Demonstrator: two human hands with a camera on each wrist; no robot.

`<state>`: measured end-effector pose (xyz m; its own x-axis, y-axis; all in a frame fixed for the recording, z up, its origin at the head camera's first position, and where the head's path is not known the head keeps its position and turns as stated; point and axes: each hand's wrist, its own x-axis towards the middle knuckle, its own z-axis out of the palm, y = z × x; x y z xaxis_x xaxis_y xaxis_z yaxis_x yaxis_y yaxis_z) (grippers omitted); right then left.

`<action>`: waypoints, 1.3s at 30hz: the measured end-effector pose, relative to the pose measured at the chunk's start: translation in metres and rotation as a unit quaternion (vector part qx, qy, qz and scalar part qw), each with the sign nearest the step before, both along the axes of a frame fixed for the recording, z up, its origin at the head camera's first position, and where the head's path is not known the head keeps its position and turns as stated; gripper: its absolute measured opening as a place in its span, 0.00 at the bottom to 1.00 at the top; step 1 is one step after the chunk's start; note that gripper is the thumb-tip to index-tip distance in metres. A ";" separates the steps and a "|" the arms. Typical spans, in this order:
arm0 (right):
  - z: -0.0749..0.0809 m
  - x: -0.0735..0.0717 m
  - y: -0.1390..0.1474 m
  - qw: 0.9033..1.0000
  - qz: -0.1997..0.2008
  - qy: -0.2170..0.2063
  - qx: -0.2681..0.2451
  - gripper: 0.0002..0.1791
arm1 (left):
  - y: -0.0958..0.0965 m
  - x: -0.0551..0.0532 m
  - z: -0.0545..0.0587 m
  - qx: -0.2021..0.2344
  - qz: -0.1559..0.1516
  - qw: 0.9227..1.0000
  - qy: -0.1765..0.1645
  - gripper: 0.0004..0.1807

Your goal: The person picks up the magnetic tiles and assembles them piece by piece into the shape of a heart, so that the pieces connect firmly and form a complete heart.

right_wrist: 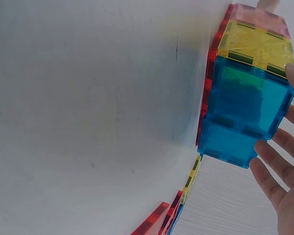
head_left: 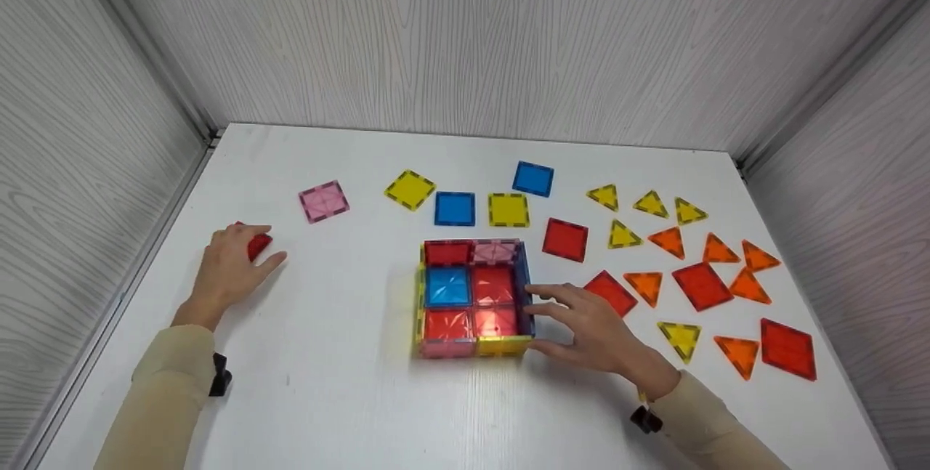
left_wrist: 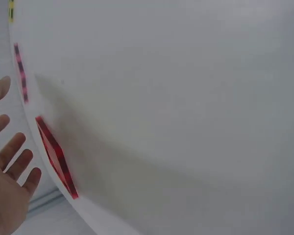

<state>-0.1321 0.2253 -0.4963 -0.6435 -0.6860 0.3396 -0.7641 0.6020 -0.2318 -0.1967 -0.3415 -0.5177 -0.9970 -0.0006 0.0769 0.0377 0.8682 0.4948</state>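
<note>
Locate the red magnetic tile (head_left: 257,245) at the left of the head frame, on the counter (head_left: 327,397), partly covered by the left hand (head_left: 231,261). Read the left fingers as released: extended, spread, grasping nothing. Note the governing relation: tile beneath the fingers in the head frame, showing between index finger and thumb; just right of the fingertips in the left wrist frame, with a visible gap. Take the tile's long visible edge there as running upper left to lower right; full outline hidden in the head frame. Treat the left hand as nearer, the right hand (head_left: 592,328) as well apart, right of centre.

Locate the topless tile box (head_left: 448,348) near frame centre, between both hands. Read the right fingers as released: loosely spread beside the blue side wall (right_wrist: 250,98), exact contact not distinguishable. Note the pink square tile (head_left: 324,201) to the upper right of the left hand, and loose orange triangles (head_left: 738,355) at frame right.
</note>
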 end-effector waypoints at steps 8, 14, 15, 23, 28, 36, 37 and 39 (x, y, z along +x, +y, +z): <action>0.002 0.002 0.002 1.000 -0.013 -0.014 0.012 0.28 | -0.031 -0.004 -0.007 -0.026 0.057 0.997 -0.047 0.40; 0.001 0.002 0.001 1.000 -0.004 -0.007 0.004 0.28 | -0.041 0.001 -0.014 -0.008 0.070 0.995 -0.072 0.43; 0.001 0.001 0.001 1.000 -0.003 -0.006 0.003 0.28 | -0.041 0.001 -0.014 -0.002 0.069 0.995 -0.073 0.43; 0.000 0.001 0.002 1.000 -0.003 -0.008 0.002 0.28 | -0.033 0.002 -0.008 0.014 0.066 0.995 -0.069 0.39; 0.000 0.001 0.002 1.000 -0.005 -0.006 0.002 0.28 | -0.014 -0.004 -0.003 0.029 0.052 0.997 -0.054 0.39; -0.001 0.001 0.001 1.000 -0.007 -0.004 0.000 0.28 | 0.042 -0.012 0.014 0.054 -0.012 0.998 -0.006 0.33; -0.001 0.001 0.001 1.000 -0.007 -0.004 0.000 0.28 | 0.051 -0.012 0.016 0.055 -0.023 0.998 -0.002 0.32; -0.002 0.001 0.001 1.000 -0.007 -0.003 -0.001 0.28 | 0.068 -0.012 0.021 0.058 -0.042 0.997 -0.003 0.32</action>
<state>-0.1313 0.2263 -0.4980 -0.6547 -0.6766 0.3370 -0.7544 0.6123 -0.2366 -0.2088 -0.2736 -0.4963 -0.9943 0.0749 0.0761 0.1055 0.7986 0.5925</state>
